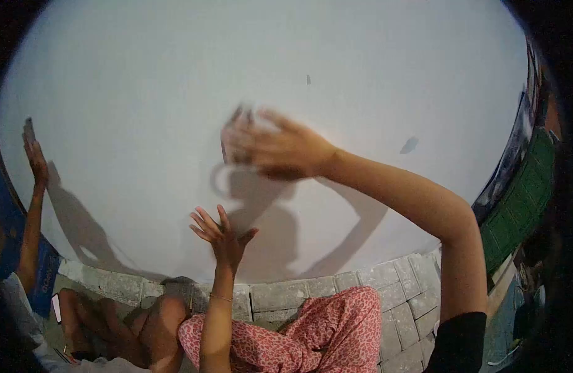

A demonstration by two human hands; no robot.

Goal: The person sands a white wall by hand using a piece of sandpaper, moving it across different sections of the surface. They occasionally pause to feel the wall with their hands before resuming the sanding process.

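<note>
My right hand (277, 146) is raised against the white wall (156, 81) and blurred by motion. A flat, dark-edged piece (225, 147) shows at its fingertips, between the fingers and the wall; the blur hides what kind it is. Lower down, my left hand (219, 236) is held up in front of the wall with its fingers spread and nothing in it. A thin band circles the left wrist. Shadows of my head and arms fall on the wall.
At the left, another person's hand (36, 161) reaches up the wall with a greyish piece (29, 129) at its fingertips. That person's bent legs (156, 329) are beside mine. Paving blocks (398, 292) line the wall's foot. Green material (522, 199) stands at the right.
</note>
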